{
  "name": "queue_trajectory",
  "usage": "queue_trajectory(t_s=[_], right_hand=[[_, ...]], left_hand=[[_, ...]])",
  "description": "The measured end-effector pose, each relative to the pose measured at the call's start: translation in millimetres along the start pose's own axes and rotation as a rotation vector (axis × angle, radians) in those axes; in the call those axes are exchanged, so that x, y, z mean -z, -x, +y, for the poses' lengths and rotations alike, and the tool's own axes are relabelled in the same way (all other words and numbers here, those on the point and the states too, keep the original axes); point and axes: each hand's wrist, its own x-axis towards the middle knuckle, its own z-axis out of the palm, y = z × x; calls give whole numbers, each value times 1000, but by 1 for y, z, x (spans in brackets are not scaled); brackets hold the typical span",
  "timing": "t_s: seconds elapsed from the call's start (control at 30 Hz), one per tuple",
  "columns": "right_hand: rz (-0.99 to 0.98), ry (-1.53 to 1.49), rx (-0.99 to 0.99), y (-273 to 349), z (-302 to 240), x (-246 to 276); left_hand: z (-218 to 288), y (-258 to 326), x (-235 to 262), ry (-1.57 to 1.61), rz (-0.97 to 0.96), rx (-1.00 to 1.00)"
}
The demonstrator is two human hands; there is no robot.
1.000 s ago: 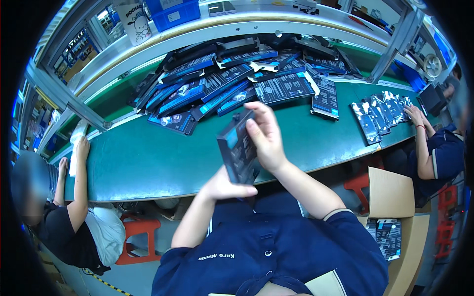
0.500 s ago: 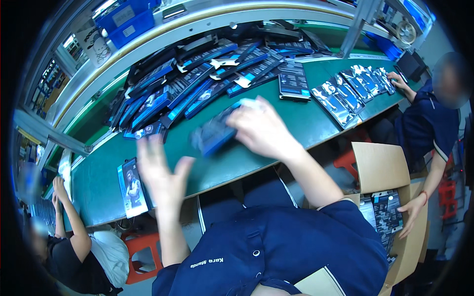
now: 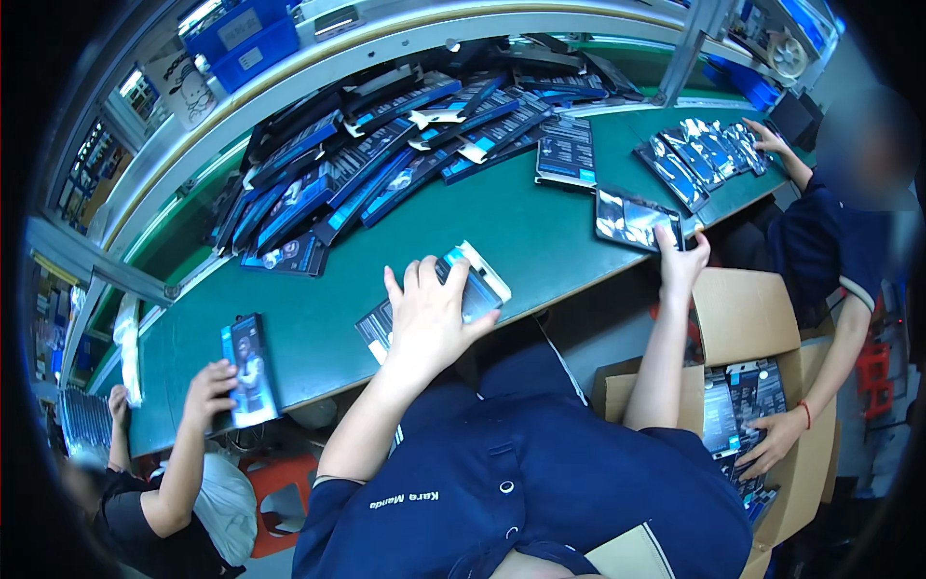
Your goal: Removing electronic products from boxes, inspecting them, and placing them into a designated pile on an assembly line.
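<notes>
Resting flat on the green table (image 3: 318, 328), the left hand (image 3: 429, 314) pressed down on a dark flat package (image 3: 463, 294) with a white and blue end, its fingers spread over the top rather than curled around it; the package lay near the table's front edge, directly ahead of the person's chest; a second dark package (image 3: 374, 330) peeked out from under the wrist, touching the first. The right hand (image 3: 683, 259) reached out to the right side of the table and gripped the near edge of a glossy dark package (image 3: 632, 217) lying flat there, thumb and fingers closed on its corner. Toward the back of the table a big heap of blue and black packages (image 3: 386, 154) sprawled, overlapping one another; a single one (image 3: 566, 156) lay flat at the heap's right end. At the table's far right end a row of similar packages (image 3: 699, 154) was fanned out, and another person's hand (image 3: 767, 140) touched them; that same person's other hand (image 3: 772, 439) rested in an open cardboard box (image 3: 748, 318) off the table's right front corner, on packages stacked inside. At the table's left front edge a third person's hand (image 3: 207, 386) held a blue-edged package (image 3: 249, 372) lying on the surface. Blue bins (image 3: 241, 39) sat on a shelf above the table's back.
</notes>
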Motion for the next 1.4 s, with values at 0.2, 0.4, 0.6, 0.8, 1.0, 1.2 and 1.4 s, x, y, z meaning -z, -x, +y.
queue_trajectory(t_s=[0.2,0.4,0.6,0.8,1.0,1.2,1.4], right_hand=[[-459,-509,-89,27,-98,74],[-977,-1158,-444,73,-153,39],[-893,-1303,-378,105,-175,36],[-696,-1032,518,84,-220,66],[-997,-923,765,70,-242,66],[-742,-860,1211,110,-252,51],[-1245,-832,881,118,-245,38]], left_hand=[[-7,-1,32,109,110,-63],[0,-7,53,626,586,-350],[-19,3,53,833,603,-516],[-22,15,74,411,528,-396],[-9,10,66,378,496,-355],[19,-7,30,1114,689,-88],[4,-5,-3,850,925,-89]])
